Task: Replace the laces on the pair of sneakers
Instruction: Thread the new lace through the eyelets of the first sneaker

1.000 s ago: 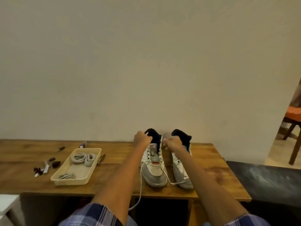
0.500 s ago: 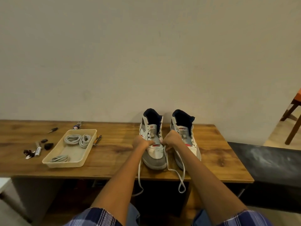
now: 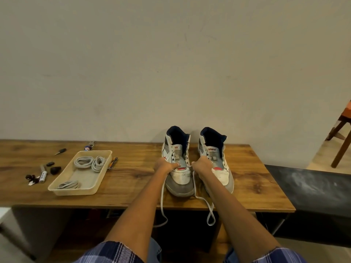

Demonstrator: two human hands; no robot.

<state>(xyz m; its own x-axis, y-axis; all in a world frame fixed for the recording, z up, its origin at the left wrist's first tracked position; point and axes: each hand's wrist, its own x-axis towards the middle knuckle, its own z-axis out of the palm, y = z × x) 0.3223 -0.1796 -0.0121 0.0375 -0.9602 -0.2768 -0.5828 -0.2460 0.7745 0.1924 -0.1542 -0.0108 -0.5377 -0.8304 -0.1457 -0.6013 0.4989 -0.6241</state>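
Two white and grey high-top sneakers stand side by side on the wooden table (image 3: 133, 194), toes toward me: the left sneaker (image 3: 178, 164) and the right sneaker (image 3: 218, 164). My left hand (image 3: 164, 165) grips the left side of the left sneaker near its lowest eyelets. My right hand (image 3: 202, 166) pinches the white lace (image 3: 206, 204) at that sneaker's right side. Both loose ends of the lace hang over the table's front edge. The upper eyelets of both sneakers show no lace.
A beige tray (image 3: 62, 190) left of the sneakers holds three coiled grey laces (image 3: 83, 161). Small tools, a marker (image 3: 42, 174) and dark bits lie at the far left. A wall backs the table. A dark bench (image 3: 313, 188) and a chair leg stand at right.
My hands have come down from the left sneaker's collar to its lowest eyelets. The lace ends now hang further over the front edge. The camera view has tilted down.
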